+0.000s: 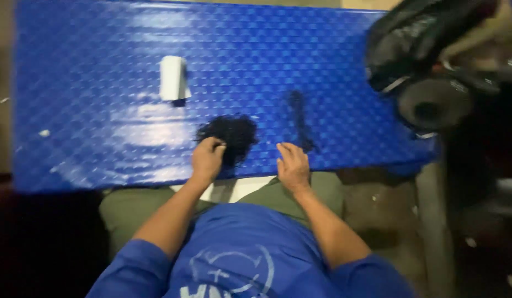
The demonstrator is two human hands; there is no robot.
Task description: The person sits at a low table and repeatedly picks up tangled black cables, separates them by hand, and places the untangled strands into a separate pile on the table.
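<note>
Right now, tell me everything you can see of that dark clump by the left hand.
The dark clump is a loose, black, curly mass that looks like hair or fibre, though blur hides its strands. It lies flat in a rough round heap on the blue patterned table cover, near the front edge. The left hand rests its fingers on the clump's lower left edge. A thinner dark strand lies apart to its right, near the right hand.
</note>
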